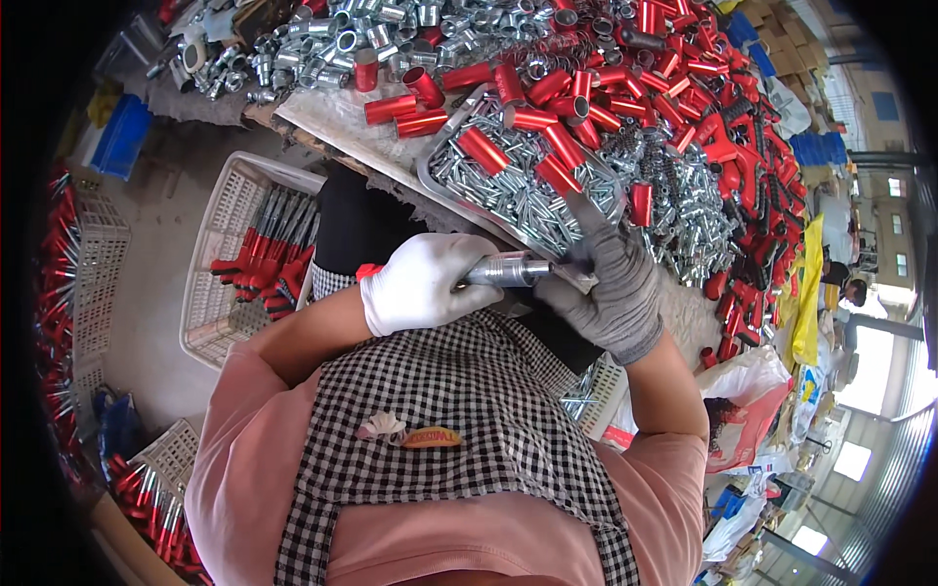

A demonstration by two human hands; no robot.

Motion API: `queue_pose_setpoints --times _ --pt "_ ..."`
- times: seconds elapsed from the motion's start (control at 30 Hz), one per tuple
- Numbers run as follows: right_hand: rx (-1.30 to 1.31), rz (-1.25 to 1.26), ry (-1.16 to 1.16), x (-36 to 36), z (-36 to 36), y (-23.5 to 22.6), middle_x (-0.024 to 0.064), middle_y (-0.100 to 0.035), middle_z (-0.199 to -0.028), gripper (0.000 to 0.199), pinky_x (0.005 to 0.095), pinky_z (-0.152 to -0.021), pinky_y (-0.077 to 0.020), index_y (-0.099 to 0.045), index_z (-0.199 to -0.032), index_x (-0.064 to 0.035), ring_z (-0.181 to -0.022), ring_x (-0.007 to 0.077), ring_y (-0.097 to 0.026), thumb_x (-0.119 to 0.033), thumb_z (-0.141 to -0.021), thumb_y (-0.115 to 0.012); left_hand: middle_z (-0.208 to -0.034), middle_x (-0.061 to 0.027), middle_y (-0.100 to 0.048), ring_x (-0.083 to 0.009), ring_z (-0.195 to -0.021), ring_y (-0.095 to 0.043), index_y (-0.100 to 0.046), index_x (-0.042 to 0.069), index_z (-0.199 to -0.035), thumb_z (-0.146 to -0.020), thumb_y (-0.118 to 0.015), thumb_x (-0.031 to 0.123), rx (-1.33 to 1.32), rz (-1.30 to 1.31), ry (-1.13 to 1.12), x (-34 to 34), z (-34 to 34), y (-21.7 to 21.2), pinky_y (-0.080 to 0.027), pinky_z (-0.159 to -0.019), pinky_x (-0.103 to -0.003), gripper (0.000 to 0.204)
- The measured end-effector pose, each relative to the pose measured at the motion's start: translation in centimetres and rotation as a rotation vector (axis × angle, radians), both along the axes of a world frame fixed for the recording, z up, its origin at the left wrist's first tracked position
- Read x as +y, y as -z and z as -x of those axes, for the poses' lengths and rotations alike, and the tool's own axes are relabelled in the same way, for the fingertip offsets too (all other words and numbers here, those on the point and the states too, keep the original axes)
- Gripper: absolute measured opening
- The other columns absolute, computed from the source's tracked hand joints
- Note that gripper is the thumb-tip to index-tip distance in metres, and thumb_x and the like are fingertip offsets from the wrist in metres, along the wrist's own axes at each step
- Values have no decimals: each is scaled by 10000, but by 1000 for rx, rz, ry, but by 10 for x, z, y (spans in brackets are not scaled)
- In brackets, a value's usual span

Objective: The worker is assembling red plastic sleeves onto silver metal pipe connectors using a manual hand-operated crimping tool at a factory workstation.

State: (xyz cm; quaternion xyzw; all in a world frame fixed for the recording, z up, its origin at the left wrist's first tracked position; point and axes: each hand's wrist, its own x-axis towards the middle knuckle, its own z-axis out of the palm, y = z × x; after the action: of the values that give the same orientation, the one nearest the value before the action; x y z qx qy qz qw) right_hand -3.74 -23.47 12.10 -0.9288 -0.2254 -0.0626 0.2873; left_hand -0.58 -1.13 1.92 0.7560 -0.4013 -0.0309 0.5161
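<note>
The left hand, in a white glove, has its grip closed around a silver metal cylinder, which lies level above the person's lap, its narrow end pointing right. The right hand, in a grey glove, is just beside that end, thumb toward it and fingers spread toward the far side; whether its grip holds anything I cannot tell. Beyond the hands, on the desk, a metal tray holds silver pins, with several red tubes on top. Silver fittings are heaped far left. Left of the person, a white crate holds red-handled tools.
</note>
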Motion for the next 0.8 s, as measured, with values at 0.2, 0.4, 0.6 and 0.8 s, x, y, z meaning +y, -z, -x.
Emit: queue_pose_setpoints --times 0.2,0.4,0.6,0.8 --pt "70 -89 -73 -4 6 15 55 -675 -736 661 377 -691 -531 -570 -1329 -82 -655 269 -661 -284 -752 -820 -803 -162 -650 -344 -715 -659 -633 5 -1022 -768 -774 271 -37 3 2 -1 1 2 -535 -649 -414 393" --pt "-295 23 -206 9 -7 6 52 -665 -778 491 359 -691 -517 -654 -1203 -74 -679 246 -636 -355 -818 -774 -806 -158 -653 -341 -709 -661 -638 7 -1010 -769 -772 277 -27 -22 -5 -2 1 4 -536 -645 -413 386" --pt "-2 -72 -64 -4 1 -1 67 -685 -833 505 382 -714 -524 -654 -1181 -40 -745 284 -667 -345 -800 -781 -788 -155 -649 -340 -687 -659 -639 3 -1001 -758 -781 279 -35 14 13 -6 4 7 -537 -631 -417 394" --pt "-145 25 -285 0 2 24 82 -669 -1050 530 377 -780 -537 -666 -1157 -113 -908 284 -659 -387 -724 -800 -801 -155 -648 -337 -694 -658 -629 -9 -1019 -731 -800 240 -49 -35 15 -6 3 3 -533 -631 -408 417"
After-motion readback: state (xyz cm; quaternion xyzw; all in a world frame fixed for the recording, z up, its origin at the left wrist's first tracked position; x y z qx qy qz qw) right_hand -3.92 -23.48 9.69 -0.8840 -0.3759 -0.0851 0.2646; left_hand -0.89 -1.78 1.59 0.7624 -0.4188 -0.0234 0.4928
